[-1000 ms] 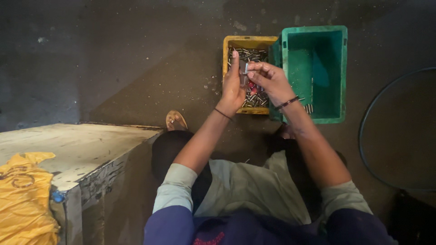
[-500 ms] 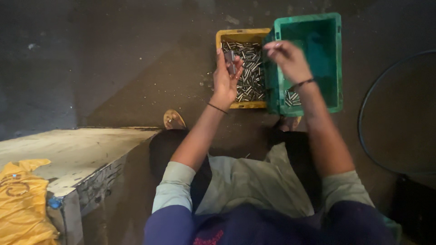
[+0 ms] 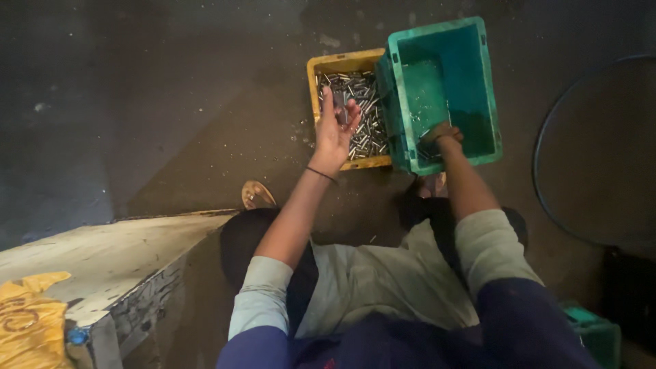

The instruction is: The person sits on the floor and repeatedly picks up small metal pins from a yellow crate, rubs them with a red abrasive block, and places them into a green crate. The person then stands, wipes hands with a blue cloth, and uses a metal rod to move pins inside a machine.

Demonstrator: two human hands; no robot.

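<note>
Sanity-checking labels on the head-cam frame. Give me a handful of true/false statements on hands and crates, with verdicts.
1. The left hand holds small metal parts above the yellow crate. True.
2. The right hand is raised well clear of both crates. False: it reaches down inside the green crate.
3. The yellow crate is empty. False: it is filled with small metal pins.
4. The green crate stands right beside the yellow crate, touching it. True.
5. A yellow cloth hangs over the green crate's rim. False: it lies on the worn white bench at lower left.
</note>
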